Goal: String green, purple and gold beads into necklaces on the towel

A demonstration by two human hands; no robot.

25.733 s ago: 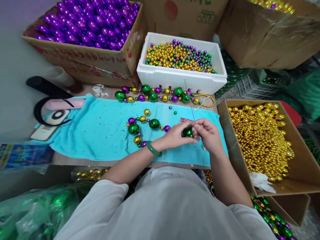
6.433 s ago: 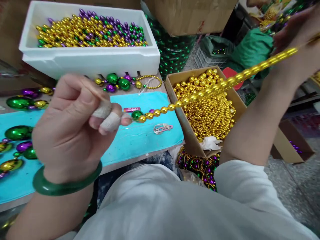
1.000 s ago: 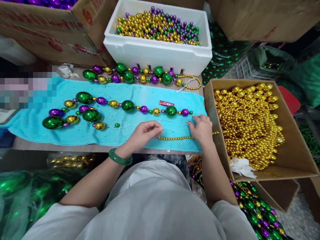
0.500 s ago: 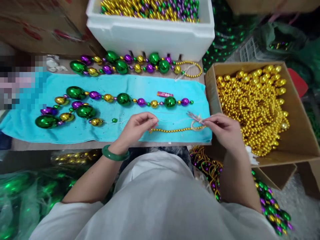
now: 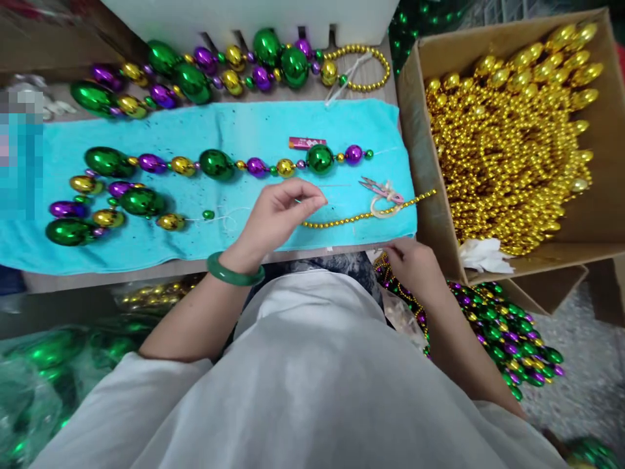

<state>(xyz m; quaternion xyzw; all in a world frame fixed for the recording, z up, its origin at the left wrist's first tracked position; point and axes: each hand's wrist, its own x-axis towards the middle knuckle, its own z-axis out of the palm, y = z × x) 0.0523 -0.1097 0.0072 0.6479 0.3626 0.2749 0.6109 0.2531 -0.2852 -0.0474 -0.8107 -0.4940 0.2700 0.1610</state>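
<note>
My left hand, with a green bangle at its wrist, is over the blue towel, thumb and forefinger pinched together. What lies in the pinch is too small to make out. A string of small gold beads runs from beneath this hand rightward past small scissors. My right hand is at the table's front right edge, fingers closed; anything in them is hidden. Behind the left hand lies a strand of large green, purple and gold beads. One loose-looking green bead sits on white thread.
Another beaded strand with a gold loop lies along the back, before a white foam box. A cardboard box of gold beads stands at the right. A small pink packet lies on the towel. Multicoloured strands hang lower right.
My right hand has left the scissors, which now lie on the towel, and has drawn back to the table edge. The gold string's right end lies past the towel. The view has tilted downward.
</note>
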